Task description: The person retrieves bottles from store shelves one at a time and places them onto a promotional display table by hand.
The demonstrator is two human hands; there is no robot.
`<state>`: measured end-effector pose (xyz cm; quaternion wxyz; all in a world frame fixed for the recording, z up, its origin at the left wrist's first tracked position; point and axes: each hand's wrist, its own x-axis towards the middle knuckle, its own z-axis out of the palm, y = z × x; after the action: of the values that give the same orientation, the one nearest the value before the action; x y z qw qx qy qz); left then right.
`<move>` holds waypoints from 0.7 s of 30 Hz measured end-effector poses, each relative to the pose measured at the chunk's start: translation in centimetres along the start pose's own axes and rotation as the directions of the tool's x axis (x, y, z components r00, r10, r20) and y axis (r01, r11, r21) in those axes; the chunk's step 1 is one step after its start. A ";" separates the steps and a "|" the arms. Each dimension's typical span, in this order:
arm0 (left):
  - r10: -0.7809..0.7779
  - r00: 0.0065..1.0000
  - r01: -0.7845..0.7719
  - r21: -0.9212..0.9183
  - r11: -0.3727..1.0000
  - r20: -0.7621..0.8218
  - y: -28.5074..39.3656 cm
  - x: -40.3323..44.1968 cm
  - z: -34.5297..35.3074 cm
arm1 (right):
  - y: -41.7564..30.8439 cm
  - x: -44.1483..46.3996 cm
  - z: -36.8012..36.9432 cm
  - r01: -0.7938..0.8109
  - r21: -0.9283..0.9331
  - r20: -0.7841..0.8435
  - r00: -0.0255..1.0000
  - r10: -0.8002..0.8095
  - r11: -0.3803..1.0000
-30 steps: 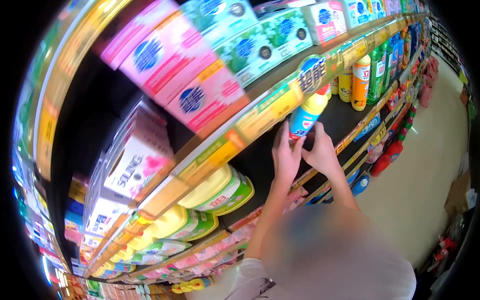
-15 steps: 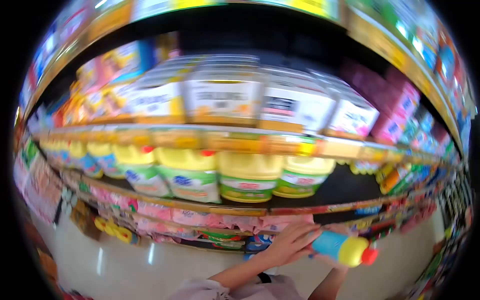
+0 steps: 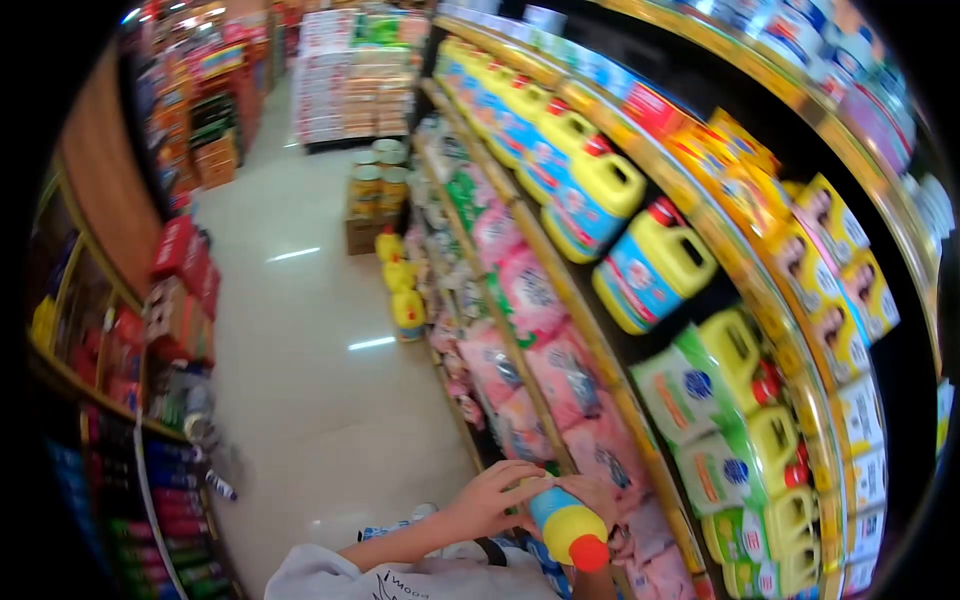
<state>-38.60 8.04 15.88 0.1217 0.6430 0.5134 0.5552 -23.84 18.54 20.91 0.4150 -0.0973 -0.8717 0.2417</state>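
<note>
A yellow bottle [image 3: 572, 525] with a blue label and a red cap is held low in front of my body, its cap tilted toward the bottom right. My left hand [image 3: 500, 497] has its fingers against the label side of the bottle. Around the far side of the bottle is my right hand [image 3: 592, 497], partly hidden behind it. Beside them, pink packages [image 3: 603, 450] lie on the lower shelf.
Yellow jugs [image 3: 655, 265] with blue labels line the shelf at right, with green and white bags [image 3: 690, 385] nearer. Several yellow bottles [image 3: 405, 300] stand on the aisle floor by a carton [image 3: 365, 235]. Stacked boxes [image 3: 350, 80] stand far ahead; another shelf [image 3: 130, 420] is at left.
The view has swung left along the aisle, away from the boxed goods. The bottle has come away from the shelf and now is low before my body, still in both hands.
</note>
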 end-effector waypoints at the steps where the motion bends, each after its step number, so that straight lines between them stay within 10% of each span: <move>1: -0.033 0.999 0.034 0.052 0.998 -0.028 -0.3 -1.0 -1.7 | 0.4 1.1 1.9 0.039 0.087 0.035 0.998 -0.042 0.995; 11: -0.456 0.713 0.572 0.065 0.818 -0.533 0.0 -8.1 -8.2 | -2.4 8.9 14.8 0.020 0.582 0.265 0.940 -0.214 0.813; 21: -0.674 0.513 0.723 -0.156 0.673 -0.532 -8.3 -6.8 -14.7 | 1.4 16.5 25.6 -0.008 0.701 0.373 0.857 -0.356 0.714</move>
<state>-54.35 0.23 11.04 0.1545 0.1987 0.7630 0.5954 -54.13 17.12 17.57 0.2118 0.2103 -0.8016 0.5180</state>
